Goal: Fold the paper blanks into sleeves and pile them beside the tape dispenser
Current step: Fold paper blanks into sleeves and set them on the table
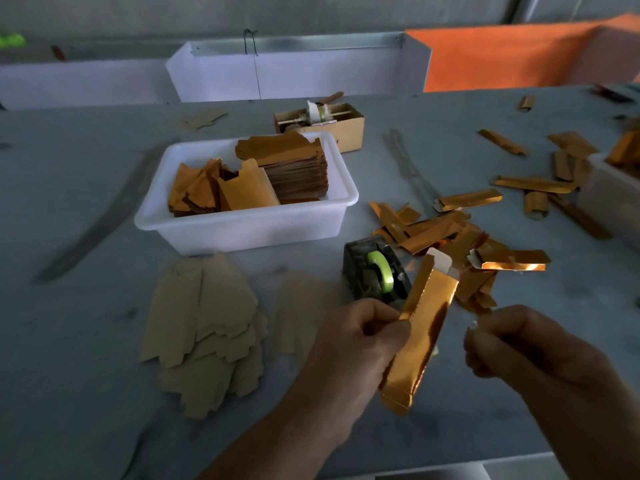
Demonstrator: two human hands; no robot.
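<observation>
I have the gold folded sleeve point(420, 327) pinched in my left hand point(360, 337), thumb and fingers curled round its left edge near the middle. Its long axis runs from low near me up and away, the white tab end pointing at the tape dispenser point(375, 271). My right hand point(530, 344) sits just right of the sleeve, apart from it, fingertips pressed together on what looks like a small bit of tape, though I cannot tell for sure. The pile of finished sleeves point(446, 244) lies beyond, right of the dispenser, nearer my right hand.
</observation>
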